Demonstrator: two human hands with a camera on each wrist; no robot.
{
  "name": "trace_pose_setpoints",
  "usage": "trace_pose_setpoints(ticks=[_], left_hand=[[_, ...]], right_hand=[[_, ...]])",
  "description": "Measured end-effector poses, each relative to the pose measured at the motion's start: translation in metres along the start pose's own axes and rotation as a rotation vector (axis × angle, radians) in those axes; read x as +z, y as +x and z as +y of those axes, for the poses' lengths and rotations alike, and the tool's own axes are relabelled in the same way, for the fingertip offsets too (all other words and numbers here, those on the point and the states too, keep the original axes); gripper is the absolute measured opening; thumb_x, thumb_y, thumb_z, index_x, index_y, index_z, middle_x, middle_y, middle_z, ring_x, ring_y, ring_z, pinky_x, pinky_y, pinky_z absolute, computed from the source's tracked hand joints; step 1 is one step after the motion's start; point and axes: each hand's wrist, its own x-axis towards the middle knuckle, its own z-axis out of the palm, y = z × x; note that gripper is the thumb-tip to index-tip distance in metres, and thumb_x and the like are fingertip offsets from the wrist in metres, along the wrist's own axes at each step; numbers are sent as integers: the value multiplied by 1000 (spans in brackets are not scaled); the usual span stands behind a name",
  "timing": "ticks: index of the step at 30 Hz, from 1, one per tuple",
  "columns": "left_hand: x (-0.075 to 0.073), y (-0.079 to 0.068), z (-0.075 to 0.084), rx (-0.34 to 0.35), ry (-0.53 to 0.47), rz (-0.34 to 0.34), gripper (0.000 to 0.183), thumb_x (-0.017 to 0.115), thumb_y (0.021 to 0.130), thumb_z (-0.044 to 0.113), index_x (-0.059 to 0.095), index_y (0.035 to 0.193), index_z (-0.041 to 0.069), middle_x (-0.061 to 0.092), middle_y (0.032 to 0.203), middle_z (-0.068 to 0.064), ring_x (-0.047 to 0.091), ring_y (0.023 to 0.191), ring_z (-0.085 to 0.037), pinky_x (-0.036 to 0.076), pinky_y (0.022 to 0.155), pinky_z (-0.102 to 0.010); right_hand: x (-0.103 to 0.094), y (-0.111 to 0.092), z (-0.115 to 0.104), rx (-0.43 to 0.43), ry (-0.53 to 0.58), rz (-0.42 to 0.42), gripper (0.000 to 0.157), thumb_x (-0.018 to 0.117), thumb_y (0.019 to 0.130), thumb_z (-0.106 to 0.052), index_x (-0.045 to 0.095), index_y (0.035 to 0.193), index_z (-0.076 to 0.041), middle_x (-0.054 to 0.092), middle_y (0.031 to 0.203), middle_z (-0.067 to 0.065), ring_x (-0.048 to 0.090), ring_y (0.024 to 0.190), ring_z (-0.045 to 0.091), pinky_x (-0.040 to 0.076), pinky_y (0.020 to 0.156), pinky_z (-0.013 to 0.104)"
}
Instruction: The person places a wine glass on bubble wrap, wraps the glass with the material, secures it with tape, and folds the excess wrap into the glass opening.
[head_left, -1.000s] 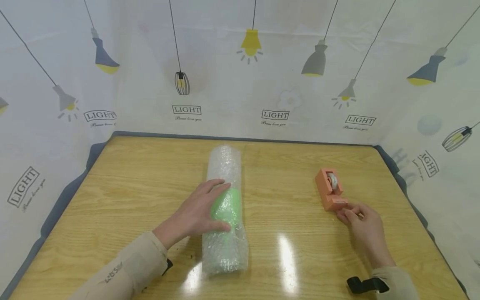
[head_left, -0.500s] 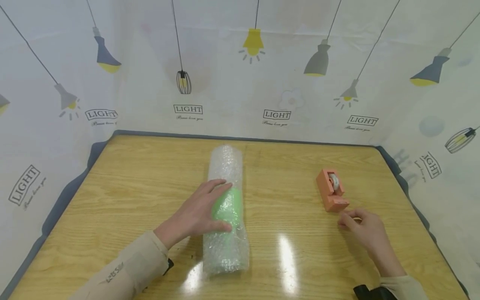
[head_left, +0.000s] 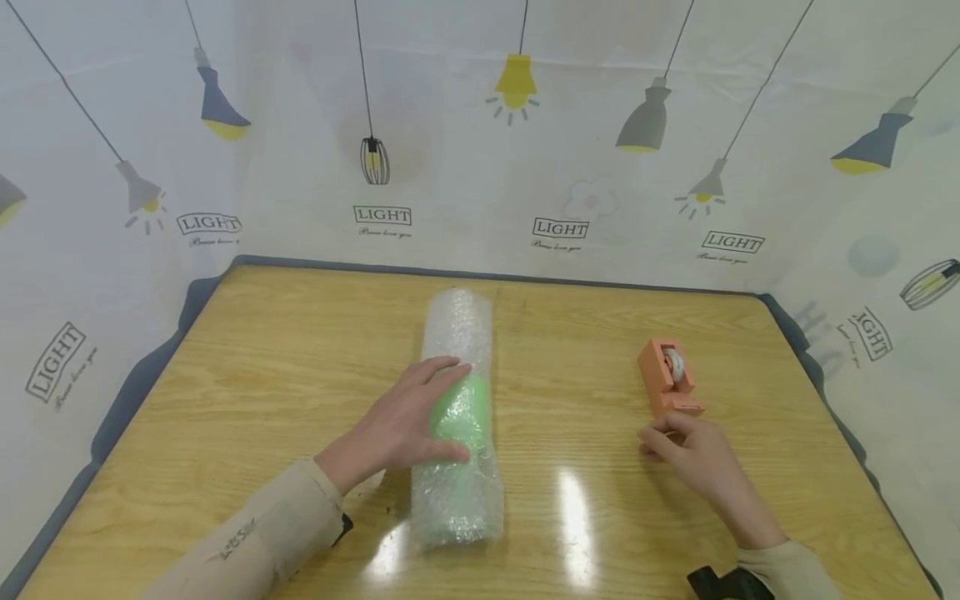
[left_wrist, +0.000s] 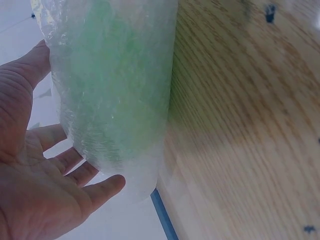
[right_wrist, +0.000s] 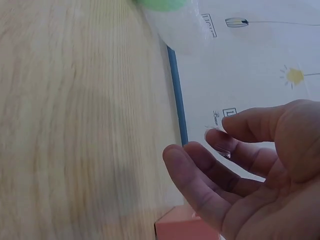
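Note:
A bubble-wrapped bundle [head_left: 459, 496], cylindrical with something green showing through its middle, lies lengthwise on the wooden table. Across its left side rests my left hand [head_left: 397, 417], fingers and thumb spread; the left wrist view shows the fingertips touching the wrap [left_wrist: 115, 100]. My right hand [head_left: 693, 454] is just in front of an orange tape dispenser [head_left: 660, 375] with a white roll in it. Between right thumb and forefinger I pinch a small piece of clear tape [right_wrist: 218, 146], best seen in the right wrist view. What the green thing is cannot be made out.
The wooden table [head_left: 300, 333] ends at a dark blue edge at the back. White cloth walls [head_left: 465, 200] printed with hanging lamps rise behind and at both sides. The dispenser stands well to the right of the bundle.
My right hand has drawn back from the dispenser's front end and then shifted left, with the tape piece. The left hand stays on the bundle; the whole head view has shifted slightly.

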Motion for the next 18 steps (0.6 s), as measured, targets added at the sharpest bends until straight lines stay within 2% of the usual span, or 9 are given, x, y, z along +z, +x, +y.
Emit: trace_pose_setpoints(ticks=[6, 12, 18], left_hand=[[0, 0, 0, 2, 6, -2, 113, 92, 71, 49, 34, 161, 13, 31, 166, -10, 31, 152, -34, 40, 117, -55], [0, 0, -1, 7, 6, 4, 113, 92, 71, 49, 35, 161, 13, 32, 166, -10, 31, 151, -34, 40, 117, -55], [2, -1, -2, 8, -1, 11, 112, 92, 72, 48, 35, 161, 13, 32, 166, -10, 31, 151, -33, 40, 117, -55]], right_hand=[[6, 7, -13, -73, 9, -49, 16, 65, 102, -11, 73, 105, 2, 76, 89, 9, 75, 81, 22, 61, 72, 25], [12, 15, -25, -167, 14, -77, 16, 66, 102, -13, 75, 105, -1, 75, 86, 3, 72, 79, 16, 59, 69, 24], [19, 21, -34, -211, 64, -139, 14, 65, 102, -12, 74, 104, 0, 74, 88, 7, 69, 78, 15, 58, 68, 25]])
